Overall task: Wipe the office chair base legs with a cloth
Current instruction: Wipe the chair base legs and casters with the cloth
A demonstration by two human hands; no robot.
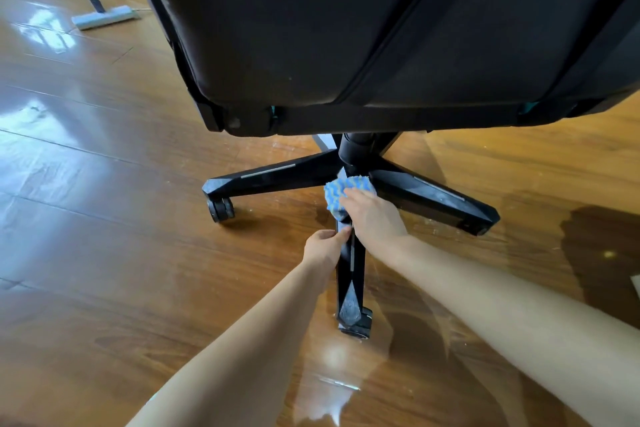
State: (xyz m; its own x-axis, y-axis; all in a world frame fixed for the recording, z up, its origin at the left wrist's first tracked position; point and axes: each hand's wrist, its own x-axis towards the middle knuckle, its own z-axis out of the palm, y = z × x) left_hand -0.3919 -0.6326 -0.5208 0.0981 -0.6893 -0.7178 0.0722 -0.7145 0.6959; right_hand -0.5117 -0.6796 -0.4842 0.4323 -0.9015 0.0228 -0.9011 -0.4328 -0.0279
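Nearest, the left hand [325, 246] pinches the front leg [350, 274] while the right hand [372, 215], fingers together, presses the cloth [341, 191] near the hub; the other legs look unwiped.

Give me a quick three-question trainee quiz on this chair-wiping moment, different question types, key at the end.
1. True or false: the right hand presses the cloth on the near leg, close to the hub.
2. Multiple choice: the left hand is A) flat on the floor, B) touching the side of the near leg, C) gripping the seat.
3. Fill in: the white power strip lies on the ____ at the far left.

Key: 1 true; 2 B; 3 floor.
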